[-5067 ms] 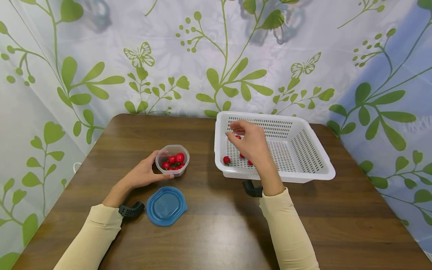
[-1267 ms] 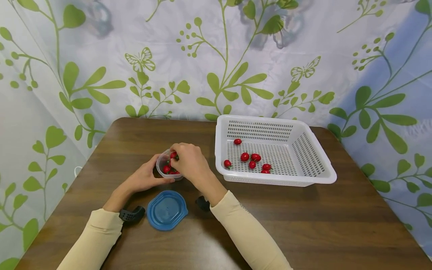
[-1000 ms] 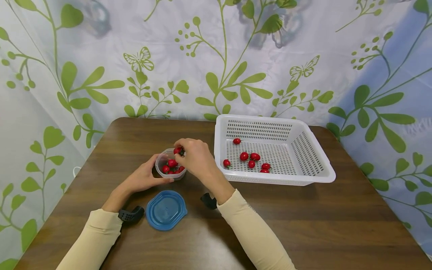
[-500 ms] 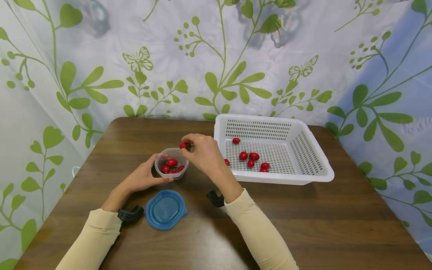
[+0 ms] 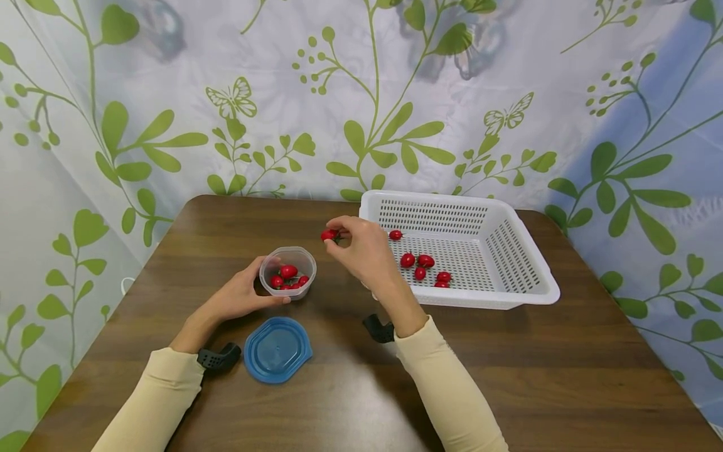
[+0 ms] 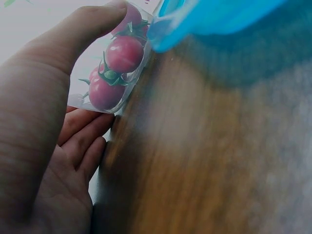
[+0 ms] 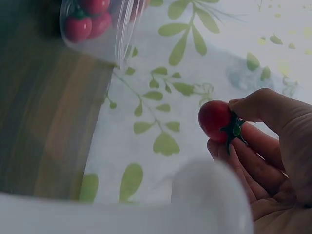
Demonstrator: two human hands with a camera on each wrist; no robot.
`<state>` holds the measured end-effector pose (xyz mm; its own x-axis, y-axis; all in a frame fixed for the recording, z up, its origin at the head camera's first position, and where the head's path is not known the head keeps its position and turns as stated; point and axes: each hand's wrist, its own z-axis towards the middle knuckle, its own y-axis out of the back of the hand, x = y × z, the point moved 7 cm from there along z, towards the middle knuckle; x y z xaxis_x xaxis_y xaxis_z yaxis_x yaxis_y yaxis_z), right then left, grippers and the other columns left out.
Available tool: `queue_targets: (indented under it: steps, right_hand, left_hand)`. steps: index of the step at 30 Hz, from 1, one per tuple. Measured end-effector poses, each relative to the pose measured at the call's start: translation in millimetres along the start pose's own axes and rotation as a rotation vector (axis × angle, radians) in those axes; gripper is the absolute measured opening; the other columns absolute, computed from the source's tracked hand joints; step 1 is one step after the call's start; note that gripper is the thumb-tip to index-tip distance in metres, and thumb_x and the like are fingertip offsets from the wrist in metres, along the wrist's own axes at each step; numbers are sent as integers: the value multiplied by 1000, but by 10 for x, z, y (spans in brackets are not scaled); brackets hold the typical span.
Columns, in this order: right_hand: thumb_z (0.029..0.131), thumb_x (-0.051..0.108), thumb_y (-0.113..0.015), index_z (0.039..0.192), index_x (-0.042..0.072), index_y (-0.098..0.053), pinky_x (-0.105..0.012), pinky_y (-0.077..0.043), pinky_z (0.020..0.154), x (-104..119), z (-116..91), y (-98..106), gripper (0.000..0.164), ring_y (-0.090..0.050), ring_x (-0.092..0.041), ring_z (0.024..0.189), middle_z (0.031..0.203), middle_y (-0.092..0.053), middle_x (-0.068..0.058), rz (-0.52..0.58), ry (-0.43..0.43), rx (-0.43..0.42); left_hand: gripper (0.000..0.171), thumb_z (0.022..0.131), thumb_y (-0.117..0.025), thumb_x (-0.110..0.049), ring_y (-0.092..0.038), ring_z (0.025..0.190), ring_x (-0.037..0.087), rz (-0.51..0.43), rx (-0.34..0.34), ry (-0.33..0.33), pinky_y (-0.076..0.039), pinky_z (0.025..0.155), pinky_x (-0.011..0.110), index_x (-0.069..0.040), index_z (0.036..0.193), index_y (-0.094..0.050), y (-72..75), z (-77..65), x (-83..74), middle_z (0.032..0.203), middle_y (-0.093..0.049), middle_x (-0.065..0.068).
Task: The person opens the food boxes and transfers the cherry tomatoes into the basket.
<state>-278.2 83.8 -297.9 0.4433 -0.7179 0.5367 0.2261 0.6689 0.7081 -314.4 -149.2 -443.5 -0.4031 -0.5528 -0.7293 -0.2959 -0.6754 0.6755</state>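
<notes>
My right hand (image 5: 364, 251) pinches a red cherry tomato (image 7: 215, 121) with a green calyx between thumb and fingers. In the head view it hangs over the table, between the tub and the basket. My left hand (image 5: 243, 292) grips a small clear plastic tub (image 5: 289, 254) from its left side, thumb along the near wall and fingers behind it. Several cherry tomatoes (image 6: 125, 53) lie inside the tub, some with green stems. The white perforated basket (image 5: 531, 251) at the right holds several more tomatoes (image 5: 425, 261) on its floor; my right hand overlaps its left wall.
A blue lid (image 5: 277, 350) lies on the wooden table (image 5: 350, 389) just in front of the tub, near my left wrist. A curtain with green leaf prints (image 5: 390, 135) stands behind the table. Black wrist mounts (image 5: 219, 358) sit on both wrists.
My right hand has lifted a cherry tomato out of the tub and moved right toward the basket. Earlier it was over the basket. My left hand stays on the tub.
</notes>
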Motion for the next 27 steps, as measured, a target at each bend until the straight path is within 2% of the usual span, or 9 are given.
queue_targets:
  steps: [13, 23, 27]
  right_hand:
    - [91, 15, -75, 112, 8, -76, -39, -59, 91, -382, -57, 330, 23, -77, -22, 97, 106, -78, -7, -13, -98, -47]
    - [92, 19, -74, 115, 6, -74, -42, -58, 95, -781, -155, 506, 26, -75, -24, 100, 110, -77, -9, -6, -250, 3]
    - [92, 20, -75, 115, 7, -73, -42, -58, 97, -929, -182, 550, 26, -74, -26, 103, 112, -76, -11, -41, -293, 35]
  left_hand:
    - [85, 84, -86, -42, -47, 141, 37, -1, 8, 0, -34, 117, 62, -9, 148, -40, -1, -2, 0, 153, -50, 13]
    - [85, 83, -86, -43, -48, 141, 37, 3, 8, 1, -34, 118, 62, -9, 147, -41, -4, -10, -18, 153, -51, 14]
    - [85, 84, -86, -42, -47, 141, 37, 2, 4, -1, -33, 118, 62, -9, 148, -41, 1, -9, -14, 153, -50, 14]
